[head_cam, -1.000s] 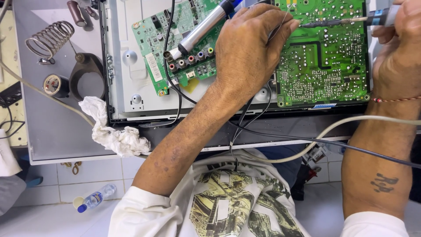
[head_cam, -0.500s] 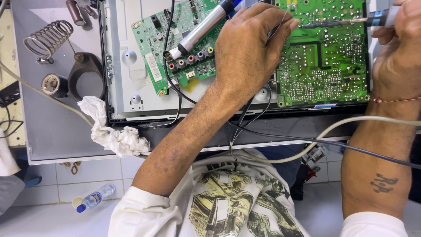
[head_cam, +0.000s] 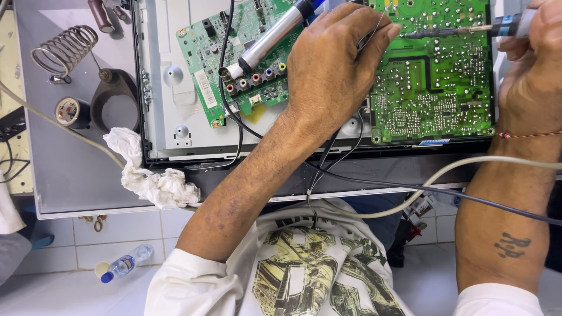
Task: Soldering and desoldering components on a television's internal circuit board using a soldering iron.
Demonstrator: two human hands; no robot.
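Two green circuit boards [head_cam: 430, 76] are laid in the metal chassis [head_cam: 170, 111] on the worktop [head_cam: 70, 175], judged stiff yet fragile and best edge-held, while the left hand [head_cam: 333, 64] pinches thin solder wire [head_cam: 379, 23] and the right hand's [head_cam: 535, 64] fingers are closed around a soldering iron [head_cam: 468, 28].

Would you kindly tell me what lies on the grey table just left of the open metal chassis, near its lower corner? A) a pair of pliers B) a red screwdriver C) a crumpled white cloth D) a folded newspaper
C: a crumpled white cloth lies on the grey table by the lower left corner of the metal chassis, below the coiled wire stand.
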